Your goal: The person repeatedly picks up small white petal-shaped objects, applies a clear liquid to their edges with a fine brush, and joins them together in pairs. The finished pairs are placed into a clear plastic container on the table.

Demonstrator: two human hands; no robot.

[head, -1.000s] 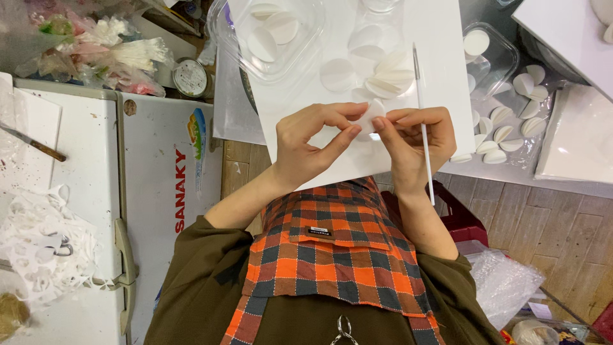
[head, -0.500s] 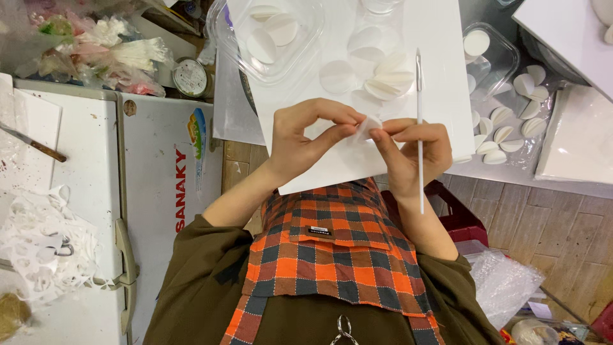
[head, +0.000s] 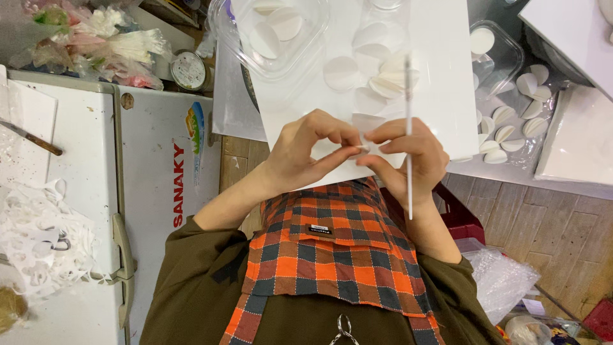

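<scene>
Head camera, looking down on a person in an olive top and an orange-and-navy checked apron (head: 332, 255). Both hands meet over a smooth white board (head: 440, 76). The left hand (head: 303, 156) and right hand (head: 405, 160) pinch a small folded white paper circle (head: 365, 131) between their fingertips, so both are closed on it. The right hand also grips a thin white stick (head: 408, 134) that stands upright across its fingers. On the board just beyond the hands lie flat and folded white paper circles (head: 377, 73). A clear plastic tub (head: 271, 38) on the board holds more circles. Another clear tub (head: 495, 51) to the right holds one white disc, with folded circles (head: 511, 124) loose beside it.
</scene>
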